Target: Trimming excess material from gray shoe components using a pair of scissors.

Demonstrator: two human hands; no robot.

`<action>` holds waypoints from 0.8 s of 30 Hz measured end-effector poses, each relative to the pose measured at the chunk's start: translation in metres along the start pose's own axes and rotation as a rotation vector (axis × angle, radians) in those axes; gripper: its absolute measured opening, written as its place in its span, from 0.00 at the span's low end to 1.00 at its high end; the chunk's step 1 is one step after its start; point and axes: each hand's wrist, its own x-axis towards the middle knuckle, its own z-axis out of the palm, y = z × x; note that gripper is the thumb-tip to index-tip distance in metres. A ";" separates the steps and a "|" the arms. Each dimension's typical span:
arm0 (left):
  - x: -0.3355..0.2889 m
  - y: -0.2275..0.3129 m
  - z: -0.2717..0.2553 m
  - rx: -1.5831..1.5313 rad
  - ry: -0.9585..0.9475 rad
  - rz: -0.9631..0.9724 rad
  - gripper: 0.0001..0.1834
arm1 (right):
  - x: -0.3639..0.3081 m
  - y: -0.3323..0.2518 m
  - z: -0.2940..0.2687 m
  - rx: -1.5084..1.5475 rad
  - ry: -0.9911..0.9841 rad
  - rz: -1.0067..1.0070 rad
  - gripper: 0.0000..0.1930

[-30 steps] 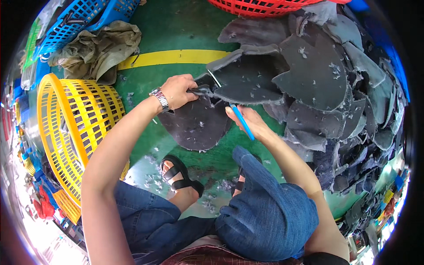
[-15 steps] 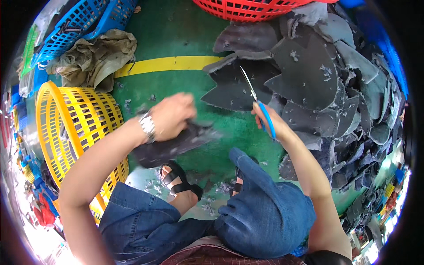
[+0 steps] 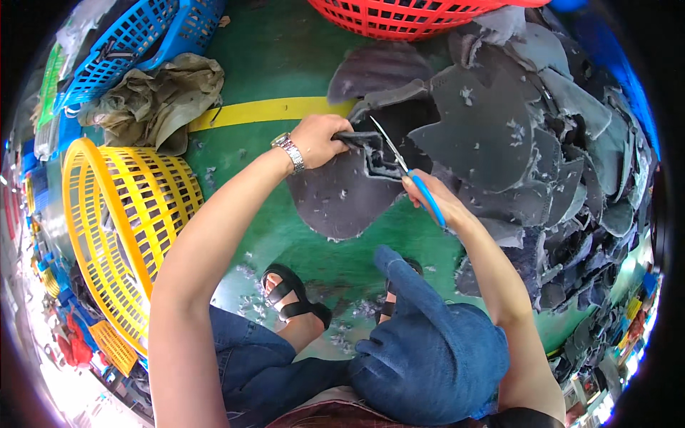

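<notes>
My left hand (image 3: 319, 138), with a metal watch on its wrist, grips the top edge of a dark grey felt-like fabric piece (image 3: 335, 192) that hangs over the green floor. My right hand (image 3: 428, 194) holds blue-handled scissors (image 3: 408, 175); their blades point up and left onto the piece's upper edge, close to my left fingers. Behind and to the right lies a large heap of similar grey fabric pieces (image 3: 542, 135).
A yellow plastic basket (image 3: 114, 228) lies at the left, a blue basket (image 3: 135, 36) at the upper left beside a crumpled beige cloth (image 3: 153, 100), a red basket (image 3: 407, 16) at the top. A yellow line (image 3: 264, 110) crosses the green floor. My sandalled feet and grey scraps are below.
My left hand has swung from the yellow basket's side back up to the heap and now grips a grey piece there. The scissors came down and left onto its edge.
</notes>
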 end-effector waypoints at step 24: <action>-0.053 0.005 -0.018 0.102 -0.084 -0.103 0.12 | -0.013 -0.037 0.010 -0.037 -0.088 -0.044 0.25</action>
